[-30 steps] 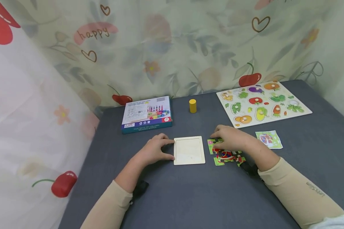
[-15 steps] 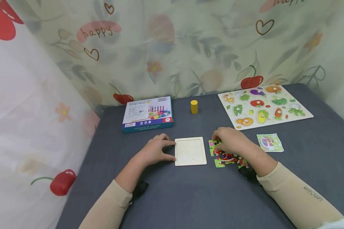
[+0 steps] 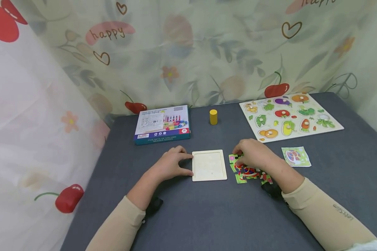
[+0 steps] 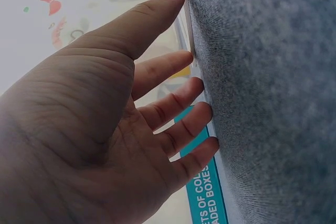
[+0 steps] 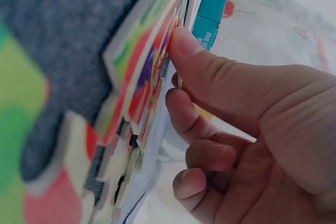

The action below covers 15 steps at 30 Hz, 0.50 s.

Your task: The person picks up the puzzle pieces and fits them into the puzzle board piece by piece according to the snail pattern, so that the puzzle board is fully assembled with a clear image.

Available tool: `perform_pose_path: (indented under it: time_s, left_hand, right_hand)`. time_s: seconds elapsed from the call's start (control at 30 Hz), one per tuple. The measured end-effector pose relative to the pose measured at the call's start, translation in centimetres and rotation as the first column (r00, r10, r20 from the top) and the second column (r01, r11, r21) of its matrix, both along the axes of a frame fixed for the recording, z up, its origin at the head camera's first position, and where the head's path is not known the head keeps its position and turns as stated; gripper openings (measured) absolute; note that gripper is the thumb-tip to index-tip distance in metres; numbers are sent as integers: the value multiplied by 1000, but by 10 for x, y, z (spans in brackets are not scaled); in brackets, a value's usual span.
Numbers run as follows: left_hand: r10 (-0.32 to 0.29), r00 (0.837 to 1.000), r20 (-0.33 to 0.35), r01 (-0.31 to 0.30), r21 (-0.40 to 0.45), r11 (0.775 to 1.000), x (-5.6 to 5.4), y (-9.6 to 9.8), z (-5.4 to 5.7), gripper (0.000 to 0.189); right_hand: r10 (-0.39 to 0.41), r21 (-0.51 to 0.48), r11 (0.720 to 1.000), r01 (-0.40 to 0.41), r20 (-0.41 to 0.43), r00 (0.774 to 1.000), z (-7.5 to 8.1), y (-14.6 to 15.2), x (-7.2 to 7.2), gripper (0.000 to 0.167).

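A square pale wooden tray (image 3: 209, 166) lies flat on the dark table in the head view. At its left edge rests my left hand (image 3: 170, 164), with thumb and forefinger tips touching the side and the other fingers spread loosely in the left wrist view. Right of the tray lies a cluster of colourful jigsaw pieces (image 3: 250, 172), partly joined and partly covered by my right hand (image 3: 255, 154). In the right wrist view, that hand's thumb and curled forefinger pinch a thin jigsaw piece (image 5: 180, 82) at the cluster's far side; most of this piece is hidden.
A small printed picture card (image 3: 296, 157) lies right of the right hand. Behind stand a boxed set (image 3: 162, 125), a yellow cylinder (image 3: 213, 117) and a vegetable peg board (image 3: 293, 120). A patterned curtain (image 3: 204, 48) hangs along the table's back.
The head view has shifted slightly. My right fingers have drawn in closer together over the upper part of the jigsaw cluster. The left hand stays at the tray's edge.
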<state>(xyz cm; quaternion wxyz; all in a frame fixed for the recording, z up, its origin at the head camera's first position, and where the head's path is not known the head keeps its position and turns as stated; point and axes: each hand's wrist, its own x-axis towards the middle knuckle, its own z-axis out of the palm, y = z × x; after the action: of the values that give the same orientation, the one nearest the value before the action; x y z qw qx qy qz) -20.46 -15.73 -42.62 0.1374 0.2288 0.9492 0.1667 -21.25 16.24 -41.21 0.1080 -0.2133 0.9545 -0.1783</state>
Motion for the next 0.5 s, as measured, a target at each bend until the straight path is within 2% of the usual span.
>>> perform_pose_path:
  time_s: [0.2,0.5]
  left_hand:
    - [-5,1000,-1,5,2,1000,0,0,-1,67]
    - [-12,1000,-5,12,3,1000,0,0,0,67]
  right_hand:
    - [31,-33,999,-31,-3,1000,6,7,-2,31]
    - [38,-108,993,-47,-89,995,28,21,1,32]
